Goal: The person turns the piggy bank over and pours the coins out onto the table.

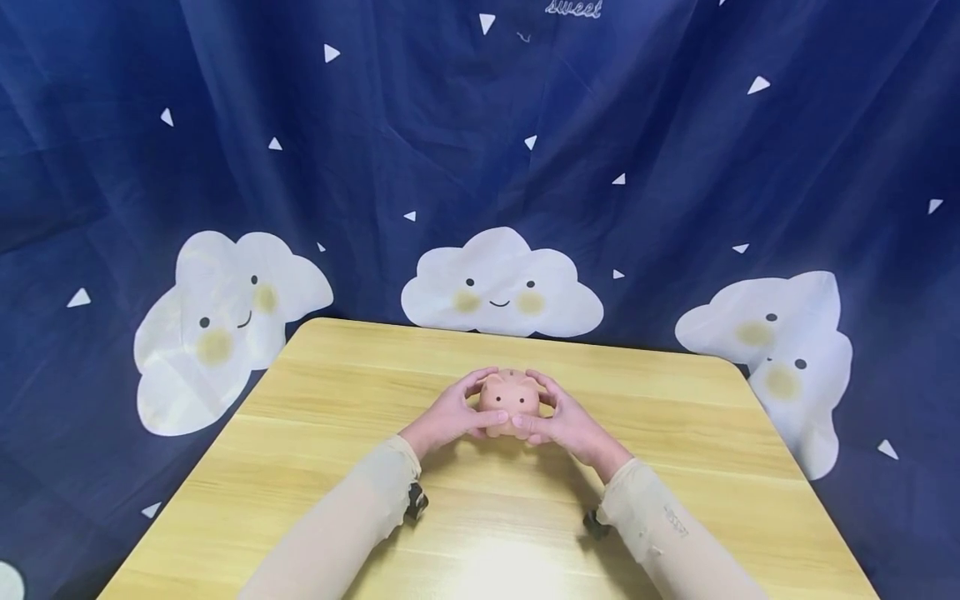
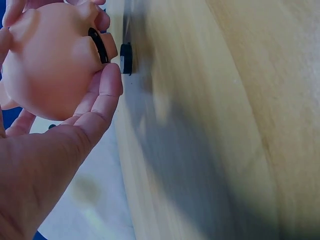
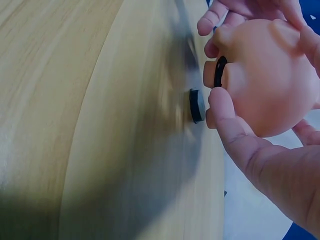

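Observation:
A pink piggy bank (image 1: 510,400) with two dark eyes and a slot on top is held between both hands, its face toward me. My left hand (image 1: 450,415) grips its left side, thumb across the front; my right hand (image 1: 570,423) grips the other side the same way. Both wrist views show the piggy bank raised a little off the table, with a black ring (image 2: 99,45) at its underside among the short feet. Just below it, a small round black plug-like piece (image 3: 197,105) is on the table, hidden in the head view.
The light wooden table (image 1: 360,367) has rounded far corners. Behind it hangs a dark blue curtain (image 1: 450,125) printed with white clouds and small triangles. A black device (image 1: 416,503) is at the left wrist, another (image 1: 596,525) at the right.

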`<state>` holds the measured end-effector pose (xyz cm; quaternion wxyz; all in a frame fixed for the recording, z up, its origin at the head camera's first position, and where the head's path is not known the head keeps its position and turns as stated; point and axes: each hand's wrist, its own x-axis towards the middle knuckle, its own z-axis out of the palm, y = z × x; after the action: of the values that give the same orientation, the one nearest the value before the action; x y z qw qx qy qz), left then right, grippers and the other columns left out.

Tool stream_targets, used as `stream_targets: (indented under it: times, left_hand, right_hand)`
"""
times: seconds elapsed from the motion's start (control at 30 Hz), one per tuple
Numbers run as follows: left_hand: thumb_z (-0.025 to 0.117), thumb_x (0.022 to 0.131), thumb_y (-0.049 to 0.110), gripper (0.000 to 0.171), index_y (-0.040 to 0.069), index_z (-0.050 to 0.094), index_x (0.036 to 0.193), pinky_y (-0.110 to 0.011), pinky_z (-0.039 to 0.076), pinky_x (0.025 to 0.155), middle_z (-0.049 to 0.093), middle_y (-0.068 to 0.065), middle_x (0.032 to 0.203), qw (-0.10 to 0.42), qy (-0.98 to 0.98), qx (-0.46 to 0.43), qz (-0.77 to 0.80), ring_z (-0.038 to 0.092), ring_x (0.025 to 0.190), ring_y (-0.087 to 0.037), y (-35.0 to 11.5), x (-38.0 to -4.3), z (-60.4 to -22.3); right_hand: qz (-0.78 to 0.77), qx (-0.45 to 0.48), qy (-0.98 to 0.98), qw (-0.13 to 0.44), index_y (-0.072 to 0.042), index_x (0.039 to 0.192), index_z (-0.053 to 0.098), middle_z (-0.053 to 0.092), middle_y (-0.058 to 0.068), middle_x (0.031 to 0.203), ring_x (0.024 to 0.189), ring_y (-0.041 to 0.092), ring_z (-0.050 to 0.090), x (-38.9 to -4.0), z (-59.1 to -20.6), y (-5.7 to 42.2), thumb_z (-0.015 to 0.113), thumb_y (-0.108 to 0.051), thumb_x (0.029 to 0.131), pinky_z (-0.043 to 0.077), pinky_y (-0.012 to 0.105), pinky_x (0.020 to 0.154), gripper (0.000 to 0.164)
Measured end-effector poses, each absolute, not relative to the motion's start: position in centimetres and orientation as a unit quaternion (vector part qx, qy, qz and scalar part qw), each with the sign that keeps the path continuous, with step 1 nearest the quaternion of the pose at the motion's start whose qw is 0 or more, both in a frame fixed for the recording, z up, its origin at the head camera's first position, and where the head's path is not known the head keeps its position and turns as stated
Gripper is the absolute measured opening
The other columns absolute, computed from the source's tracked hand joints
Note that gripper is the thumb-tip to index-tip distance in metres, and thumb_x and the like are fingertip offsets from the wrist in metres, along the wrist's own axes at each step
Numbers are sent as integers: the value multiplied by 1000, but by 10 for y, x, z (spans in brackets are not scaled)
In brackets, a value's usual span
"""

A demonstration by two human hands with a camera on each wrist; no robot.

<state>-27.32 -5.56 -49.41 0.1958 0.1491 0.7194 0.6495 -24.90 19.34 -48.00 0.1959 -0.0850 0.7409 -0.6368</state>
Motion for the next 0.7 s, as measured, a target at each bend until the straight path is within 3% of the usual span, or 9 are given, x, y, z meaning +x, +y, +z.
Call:
stream_targets:
  times: [0.43,0.6,0.7]
  left_hand:
    - [88,91,26,94,24,34,168,-48,67,83,38,-25,168,196,721,148,648,76,103,-28,-55,-270,-492]
    - [92,85,18,106,24,29,170,-43,63,101,35,-26,169,191,723,166,643,75,115,-33,-56,-268,-492]
    - [94,82,13,113,25,25,171,-39,61,104,35,-26,168,183,729,183,634,75,114,-32,-57,-268,-492]
  right_hand:
    - [-633,-77,746,192,-22,171,22,42,30,161,95,28,76,-249,-480,192,82,-29,96,65,53,92,97]
    - [-649,-52,736,185,-18,169,25,62,26,140,85,25,74,-248,-479,189,77,-34,99,66,48,84,88]
    - [-658,-43,728,187,-17,167,29,70,20,125,80,22,73,-248,-478,187,75,-35,101,66,43,80,82]
